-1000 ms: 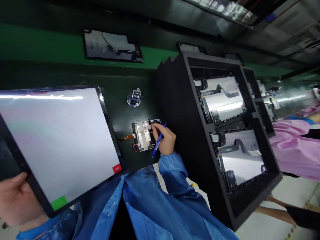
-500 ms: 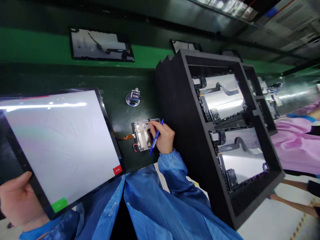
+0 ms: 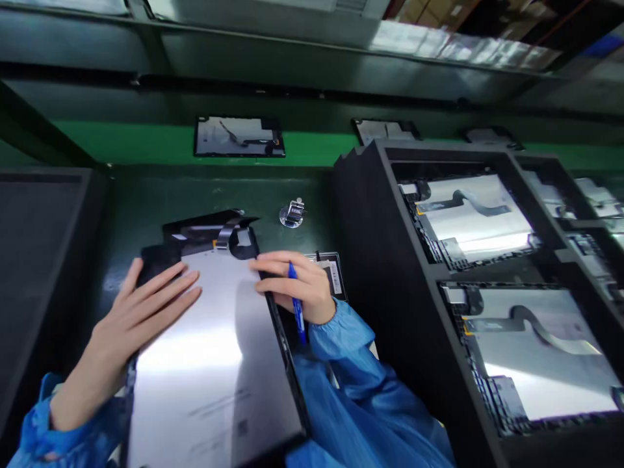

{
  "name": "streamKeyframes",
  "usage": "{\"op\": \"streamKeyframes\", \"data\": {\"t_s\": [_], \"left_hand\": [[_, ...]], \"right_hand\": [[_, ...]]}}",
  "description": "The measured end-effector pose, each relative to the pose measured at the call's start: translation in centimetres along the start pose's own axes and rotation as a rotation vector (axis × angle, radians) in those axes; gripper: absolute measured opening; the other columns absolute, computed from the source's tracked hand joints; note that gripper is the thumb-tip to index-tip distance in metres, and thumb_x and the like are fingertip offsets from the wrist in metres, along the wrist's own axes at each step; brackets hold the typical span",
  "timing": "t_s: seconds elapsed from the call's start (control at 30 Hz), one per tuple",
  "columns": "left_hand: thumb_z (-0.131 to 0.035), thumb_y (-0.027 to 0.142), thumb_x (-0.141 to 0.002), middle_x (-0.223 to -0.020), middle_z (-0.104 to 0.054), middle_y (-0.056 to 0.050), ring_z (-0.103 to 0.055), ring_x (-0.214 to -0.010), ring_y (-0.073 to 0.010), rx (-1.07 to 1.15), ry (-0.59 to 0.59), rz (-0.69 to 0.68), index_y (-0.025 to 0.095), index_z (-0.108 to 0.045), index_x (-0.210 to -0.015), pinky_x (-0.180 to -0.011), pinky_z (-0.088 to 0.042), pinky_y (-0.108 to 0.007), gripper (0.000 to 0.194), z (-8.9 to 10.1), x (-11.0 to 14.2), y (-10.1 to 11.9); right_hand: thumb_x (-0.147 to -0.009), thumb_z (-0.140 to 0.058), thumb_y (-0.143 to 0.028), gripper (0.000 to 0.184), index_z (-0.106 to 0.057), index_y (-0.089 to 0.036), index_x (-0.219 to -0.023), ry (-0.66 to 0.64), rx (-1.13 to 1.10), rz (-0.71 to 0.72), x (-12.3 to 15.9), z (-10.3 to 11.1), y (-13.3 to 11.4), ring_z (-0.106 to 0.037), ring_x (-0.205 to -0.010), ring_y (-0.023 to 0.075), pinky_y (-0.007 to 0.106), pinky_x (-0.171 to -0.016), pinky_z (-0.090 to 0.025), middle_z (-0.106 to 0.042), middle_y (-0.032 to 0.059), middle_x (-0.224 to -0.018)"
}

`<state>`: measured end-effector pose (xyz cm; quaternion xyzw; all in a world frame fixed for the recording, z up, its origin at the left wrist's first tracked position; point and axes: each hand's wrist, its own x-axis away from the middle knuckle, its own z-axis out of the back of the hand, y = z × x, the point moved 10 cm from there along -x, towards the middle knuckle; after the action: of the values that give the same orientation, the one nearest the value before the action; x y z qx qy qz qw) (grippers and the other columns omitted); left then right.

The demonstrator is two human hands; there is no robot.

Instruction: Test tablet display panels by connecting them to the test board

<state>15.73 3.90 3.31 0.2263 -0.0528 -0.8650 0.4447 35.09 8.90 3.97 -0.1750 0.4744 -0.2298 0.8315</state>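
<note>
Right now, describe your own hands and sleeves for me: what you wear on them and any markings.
The left hand and right hand are bare, with no gloves and no visible markings. Both arms are covered by a glossy blue work coat. The right sleeve ends in a gathered cuff at the wrist, and the left sleeve is the same blue cloth, also ending at the wrist.

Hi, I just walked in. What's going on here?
A person in a blue smock is handling a tablet panel that lies silver side up on a dark green bench. Their left hand rests flat on it, and their right hand holds a blue pen by its edge. More panels stand in a black rack to the right.
</note>
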Motion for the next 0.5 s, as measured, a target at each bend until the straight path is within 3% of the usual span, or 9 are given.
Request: {"op": "streamKeyframes", "data": {"t_s": [0.07,0.13,0.23,0.3,0.37,0.43,0.5], "left_hand": [[-0.037,0.008,-0.104,-0.149,-0.051,-0.009,-0.029,-0.15,-0.0207,-0.186,0.032,-0.116,0.021,-0.028,-0.157,-0.126,-0.008,-0.058,0.056,0.3,0.2,1.4],[-0.041,0.004,-0.101,-0.145,-0.052,-0.017,-0.022,-0.151,-0.0209,-0.31,0.059,-0.211,0.009,-0.026,-0.157,-0.126,-0.006,-0.055,0.057,0.1,0.6,2.3],[-0.038,0.004,-0.102,-0.142,-0.055,-0.018,-0.024,-0.15,-0.0217,-0.287,0.023,-0.281,0.009,-0.025,-0.157,-0.126,-0.009,-0.052,0.056,-1.2,1.0,1.8],[-0.035,0.006,-0.103,-0.146,-0.052,-0.016,-0.026,-0.15,-0.0231,-0.209,-0.035,-0.253,0.015,-0.023,-0.159,-0.126,-0.01,-0.054,0.058,-2.4,1.1,0.2],[-0.034,0.007,-0.103,-0.15,-0.048,-0.015,-0.027,-0.15,-0.0252,-0.165,-0.079,-0.213,0.019,-0.021,-0.16,-0.125,-0.008,-0.057,0.06,-3.6,1.3,-1.4],[-0.035,0.009,-0.103,-0.154,-0.044,-0.014,-0.026,-0.15,-0.0272,-0.158,-0.121,-0.175,0.022,-0.019,-0.161,-0.125,-0.007,-0.06,0.061,-4.8,1.5,-2.8],[-0.036,0.008,-0.103,-0.157,-0.04,-0.014,-0.026,-0.15,-0.0285,-0.158,-0.147,-0.136,0.025,-0.016,-0.161,-0.124,-0.008,-0.062,0.064,-5.7,1.7,-3.7]], "right_hand": [[-0.092,-0.064,-0.009,0.036,-0.062,-0.024,-0.125,0.108,0.225,0.026,-0.1,1.2,0.2,-0.053,-0.134,0.0213,0.038,-0.109,-0.051,-0.063,0.0078,-0.139],[-0.089,-0.067,-0.01,0.062,-0.047,-0.028,-0.145,0.197,0.322,-0.049,-0.3,2.1,1.4,-0.044,-0.143,0.0232,0.042,-0.116,-0.045,-0.051,0.0076,-0.151],[-0.09,-0.06,-0.008,0.078,-0.026,-0.027,-0.158,0.155,0.232,-0.204,-0.6,1.6,4.0,-0.038,-0.148,0.0236,0.044,-0.121,-0.039,-0.04,0.0076,-0.159],[-0.09,-0.053,-0.007,0.072,-0.029,-0.026,-0.156,0.093,0.113,-0.323,-0.3,1.0,5.5,-0.051,-0.138,0.0219,0.042,-0.117,-0.043,-0.052,0.007,-0.149],[-0.089,-0.05,-0.007,0.06,-0.043,-0.024,-0.146,0.079,-0.039,-0.436,0.4,0.8,6.6,-0.065,-0.116,0.0193,0.038,-0.106,-0.05,-0.068,0.0051,-0.125],[-0.088,-0.055,-0.011,0.041,-0.055,-0.022,-0.127,0.078,-0.264,-0.509,0.9,0.6,7.0,-0.07,-0.093,0.0165,0.032,-0.091,-0.055,-0.073,0.0022,-0.1],[-0.087,-0.063,-0.016,0.025,-0.057,-0.021,-0.11,0.025,-0.537,-0.552,1.3,-0.1,6.7,-0.068,-0.077,0.0142,0.027,-0.074,-0.053,-0.071,0.0003,-0.085]]}}
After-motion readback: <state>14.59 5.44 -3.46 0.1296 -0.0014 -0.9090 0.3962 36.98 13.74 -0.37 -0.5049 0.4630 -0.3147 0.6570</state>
